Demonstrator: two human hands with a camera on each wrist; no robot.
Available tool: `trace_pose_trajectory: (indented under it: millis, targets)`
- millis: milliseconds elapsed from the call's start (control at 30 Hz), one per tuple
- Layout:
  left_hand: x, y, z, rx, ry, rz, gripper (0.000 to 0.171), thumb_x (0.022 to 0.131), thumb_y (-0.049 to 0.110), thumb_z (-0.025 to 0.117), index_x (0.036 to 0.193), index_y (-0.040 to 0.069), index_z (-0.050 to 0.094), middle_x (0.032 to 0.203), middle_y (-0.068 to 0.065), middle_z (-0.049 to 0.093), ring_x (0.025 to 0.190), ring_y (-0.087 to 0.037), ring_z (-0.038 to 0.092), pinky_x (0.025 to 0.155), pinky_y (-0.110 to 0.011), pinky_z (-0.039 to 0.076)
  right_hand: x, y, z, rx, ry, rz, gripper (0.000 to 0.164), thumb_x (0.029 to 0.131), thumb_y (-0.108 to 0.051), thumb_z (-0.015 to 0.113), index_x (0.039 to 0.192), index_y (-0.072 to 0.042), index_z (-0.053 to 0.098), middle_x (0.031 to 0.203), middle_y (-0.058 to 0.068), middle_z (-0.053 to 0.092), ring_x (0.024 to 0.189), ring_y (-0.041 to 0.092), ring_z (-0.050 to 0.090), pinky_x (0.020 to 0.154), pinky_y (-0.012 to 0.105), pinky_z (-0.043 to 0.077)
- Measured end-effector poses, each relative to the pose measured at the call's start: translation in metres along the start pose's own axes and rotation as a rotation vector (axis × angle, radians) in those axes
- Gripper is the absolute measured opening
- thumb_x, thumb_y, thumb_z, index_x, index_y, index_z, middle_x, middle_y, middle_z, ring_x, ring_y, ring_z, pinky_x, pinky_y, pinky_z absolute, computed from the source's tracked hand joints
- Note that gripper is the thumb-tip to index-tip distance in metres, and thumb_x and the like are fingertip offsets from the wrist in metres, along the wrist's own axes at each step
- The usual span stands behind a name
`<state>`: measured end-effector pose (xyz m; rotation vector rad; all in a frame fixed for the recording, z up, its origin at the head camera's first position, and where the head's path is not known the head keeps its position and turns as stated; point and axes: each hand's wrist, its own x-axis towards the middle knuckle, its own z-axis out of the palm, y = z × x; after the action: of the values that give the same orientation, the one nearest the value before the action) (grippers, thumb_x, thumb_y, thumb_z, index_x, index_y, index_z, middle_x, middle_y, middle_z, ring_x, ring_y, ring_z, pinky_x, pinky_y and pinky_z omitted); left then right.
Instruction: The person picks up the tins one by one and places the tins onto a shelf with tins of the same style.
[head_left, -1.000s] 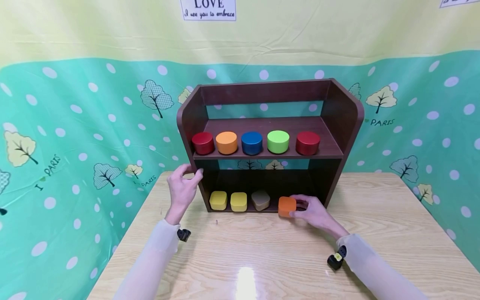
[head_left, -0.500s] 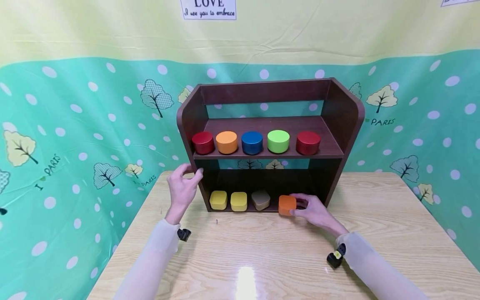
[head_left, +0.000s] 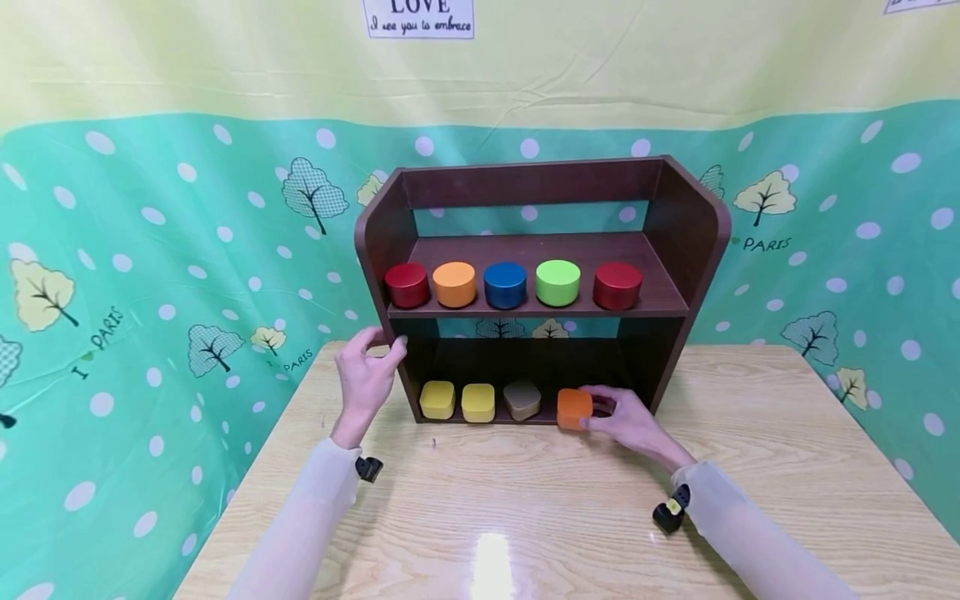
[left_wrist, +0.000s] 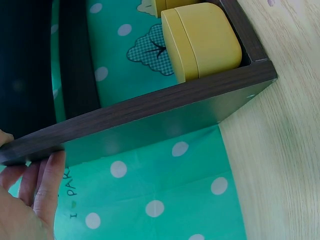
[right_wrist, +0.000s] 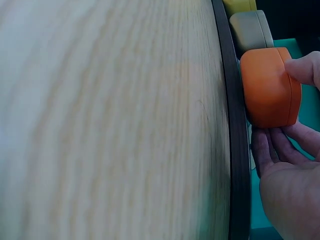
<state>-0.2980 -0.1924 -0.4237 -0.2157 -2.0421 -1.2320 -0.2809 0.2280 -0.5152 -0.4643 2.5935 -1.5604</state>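
My right hand (head_left: pixel 628 423) holds a small orange rounded-square box (head_left: pixel 574 409) at the lower shelf's front edge. In the right wrist view, the thumb lies on top of the orange box (right_wrist: pixel 270 87), near its seam, with fingers beneath. To its left stand a grey-brown box (head_left: pixel 522 400) and two yellow boxes (head_left: pixel 478 403). At the left side panel of the dark brown shelf (head_left: pixel 688 242), my left hand (head_left: pixel 365 375) grips the edge; the left wrist view shows its thumb on one side and fingers (left_wrist: pixel 49 185) on the other.
Along the upper board stand several round tins: a dark red tin (head_left: pixel 408 286), an orange tin (head_left: pixel 454 285), a blue tin (head_left: pixel 506 286), a green tin (head_left: pixel 557 283) and another red tin (head_left: pixel 617 287). The shelf rests on a wooden table (head_left: pixel 480 492) before a patterned cloth (head_left: pixel 187 275).
The orange box has shifted slightly back toward the lower shelf with my right hand. My left hand keeps its hold on the side panel.
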Motion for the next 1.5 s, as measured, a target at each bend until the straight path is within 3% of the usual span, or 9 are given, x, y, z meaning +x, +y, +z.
trace_pose_trajectory:
  millis: [333,600,667,833,900,1333,1500]
  targets:
    - [0.0,0.001,0.0,0.013,0.013,0.008,0.013,0.093,0.01,0.081,0.097,-0.002,0.078,0.099,-0.023,0.08,0.098,-0.039,0.074,0.086,-0.013,0.048,0.0,0.0,0.0,0.012,-0.008,0.004,0.062,0.093,-0.012,0.082,0.147,0.007,0.06,0.142,0.03,0.07,0.129,0.043,0.072,0.108,0.052,0.059]
    - [0.0,0.0,0.0,0.0,-0.001,-0.006,0.013,0.094,0.01,0.08,0.098,-0.001,0.078,0.1,-0.024,0.08,0.099,-0.039,0.075,0.089,-0.048,0.059,0.002,0.005,0.0,-0.012,-0.005,0.015,0.062,0.092,-0.012,0.082,0.147,0.006,0.061,0.141,0.028,0.07,0.13,0.043,0.071,0.107,0.046,0.061]
    - [0.0,0.0,0.0,0.001,-0.003,-0.014,0.013,0.094,0.011,0.08,0.098,-0.001,0.078,0.1,-0.023,0.08,0.099,-0.038,0.075,0.088,-0.042,0.059,0.002,0.005,-0.001,-0.019,-0.006,0.019,0.062,0.092,-0.013,0.082,0.147,0.005,0.061,0.142,0.028,0.07,0.129,0.042,0.071,0.107,0.046,0.061]
    - [0.001,-0.001,0.0,-0.002,-0.006,-0.015,0.014,0.094,0.012,0.08,0.098,-0.001,0.079,0.101,-0.024,0.081,0.099,-0.038,0.075,0.086,-0.013,0.05,0.003,0.006,-0.003,-0.016,-0.009,0.013,0.061,0.093,-0.013,0.081,0.148,0.005,0.06,0.144,0.029,0.068,0.13,0.044,0.071,0.109,0.053,0.059]
    - [0.001,-0.001,0.0,-0.004,-0.008,-0.014,0.014,0.094,0.012,0.08,0.099,-0.001,0.079,0.101,-0.024,0.081,0.099,-0.039,0.075,0.084,-0.008,0.047,0.004,0.005,-0.003,-0.016,-0.006,0.014,0.061,0.093,-0.013,0.082,0.148,0.005,0.061,0.144,0.029,0.068,0.131,0.044,0.07,0.11,0.056,0.058]
    - [0.001,0.0,-0.001,-0.007,-0.007,-0.007,0.013,0.094,0.011,0.081,0.098,-0.001,0.079,0.1,-0.024,0.081,0.095,-0.04,0.076,0.08,-0.005,0.048,0.013,0.004,-0.005,-0.019,-0.016,0.043,0.064,0.094,-0.018,0.082,0.151,0.002,0.06,0.149,0.027,0.066,0.137,0.045,0.066,0.111,0.053,0.057]
    - [0.001,0.0,-0.001,-0.007,-0.006,-0.007,0.013,0.094,0.011,0.081,0.098,-0.001,0.079,0.1,-0.024,0.081,0.097,-0.04,0.076,0.081,-0.005,0.048,0.016,0.006,-0.005,-0.003,-0.028,0.034,0.064,0.094,-0.016,0.081,0.151,0.004,0.059,0.149,0.028,0.065,0.137,0.045,0.065,0.108,0.046,0.06]
